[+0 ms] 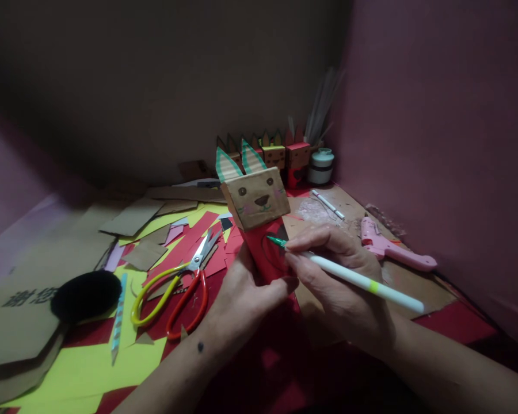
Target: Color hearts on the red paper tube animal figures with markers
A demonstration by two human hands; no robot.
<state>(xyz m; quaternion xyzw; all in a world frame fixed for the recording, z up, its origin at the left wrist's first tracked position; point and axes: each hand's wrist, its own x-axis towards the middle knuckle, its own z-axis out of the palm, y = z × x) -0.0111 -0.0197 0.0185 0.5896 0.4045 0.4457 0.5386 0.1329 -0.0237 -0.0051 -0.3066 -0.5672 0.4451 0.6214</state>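
Note:
A cardboard animal figure [261,201] with a drawn face, green-edged pointed ears and a red body stands tilted in front of me. My left hand [250,293] is wrapped around its red body from below. In my right hand [341,270] is a white marker [358,279] with a green tip and a yellow-green band. The tip meets the red body just under the head, beside a dark curved line drawn there. My right fingers pinch the marker near its tip.
Left lie scissors [196,261], a pencil [118,322], a black oval [86,296], paper scraps and cardboard [21,322]. On the right are a pink glue gun [392,247] and a white pen [328,204]. Behind stand similar figures [297,158] and a pale jar [321,167].

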